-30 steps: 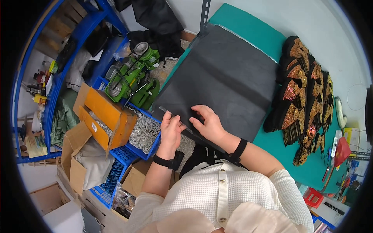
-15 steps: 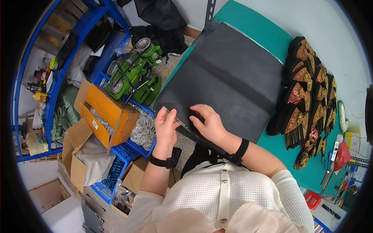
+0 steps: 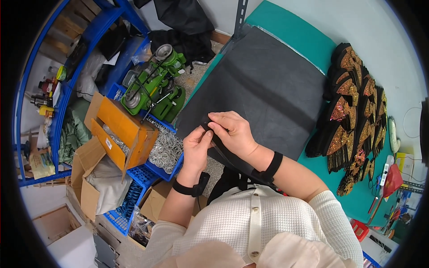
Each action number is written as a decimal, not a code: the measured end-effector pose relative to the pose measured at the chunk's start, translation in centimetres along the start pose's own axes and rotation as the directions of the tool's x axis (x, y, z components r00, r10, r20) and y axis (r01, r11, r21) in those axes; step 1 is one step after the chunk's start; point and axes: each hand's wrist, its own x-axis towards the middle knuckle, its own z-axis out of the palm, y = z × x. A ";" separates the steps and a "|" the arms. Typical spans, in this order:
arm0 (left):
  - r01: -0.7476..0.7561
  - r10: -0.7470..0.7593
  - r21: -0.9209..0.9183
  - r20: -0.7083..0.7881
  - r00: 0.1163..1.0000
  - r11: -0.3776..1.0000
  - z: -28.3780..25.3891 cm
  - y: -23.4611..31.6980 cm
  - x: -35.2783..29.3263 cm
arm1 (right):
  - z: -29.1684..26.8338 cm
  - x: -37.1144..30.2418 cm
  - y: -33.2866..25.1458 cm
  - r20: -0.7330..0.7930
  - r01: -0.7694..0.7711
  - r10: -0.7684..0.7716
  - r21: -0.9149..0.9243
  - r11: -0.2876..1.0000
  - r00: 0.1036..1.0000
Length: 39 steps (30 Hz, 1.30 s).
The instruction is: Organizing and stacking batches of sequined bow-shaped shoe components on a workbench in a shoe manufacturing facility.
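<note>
Strap first: one narrow black strap of flat webbing [image 3: 222, 149] runs from my fingertips just above the middle of the frame down and to the right, passing under my right wrist toward my white knitted top. It looks dull, thin and slightly slack.

Going from the left of the frame: one blue metal shelving rack [image 3: 67, 96] with small clutter on it, two open brown cardboard boxes [image 3: 91, 172] at lower left, one orange box [image 3: 117, 131] beside them, and one blue plastic crate of silvery metal rings [image 3: 166, 149] touching it. One green machine with round pulleys [image 3: 154, 87] stands above the crate.

My left hand [image 3: 196, 149] is narrowed to a pinch, thumb and fingers closed on the strap's upper end. My right hand [image 3: 233, 132] sits just beside it, touching it, fingers curled and pinching the same end. Each wrist wears one black band.

Behind my hands lies one large sheet of dark grey fabric [image 3: 268, 85] on the teal table top [image 3: 295, 33]. At the right, a stack of black pieces with orange and pink glitter [image 3: 353, 120] rests on the table; I cannot count them.
</note>
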 end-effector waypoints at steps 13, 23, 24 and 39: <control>-0.073 0.098 0.134 -0.185 0.978 0.988 -1.3 1.5 -0.1 | 2.6 -0.8 -0.2 0.018 0.277 -0.281 -0.238 0.931 0.960; -0.063 0.015 -0.104 -0.416 0.909 0.993 -4.3 -1.7 0.0 | 3.9 -0.7 0.3 -0.003 -0.442 0.447 0.140 0.886 0.895; -0.061 0.014 -0.102 -0.413 0.911 0.993 -4.3 -1.9 0.6 | 4.3 -0.9 2.4 -0.052 -0.440 0.471 0.282 0.853 0.880; 0.151 -0.259 -0.247 -0.494 0.830 0.957 -9.3 -6.3 5.2 | -13.5 -1.6 12.0 -0.367 -0.308 0.853 0.818 0.486 0.372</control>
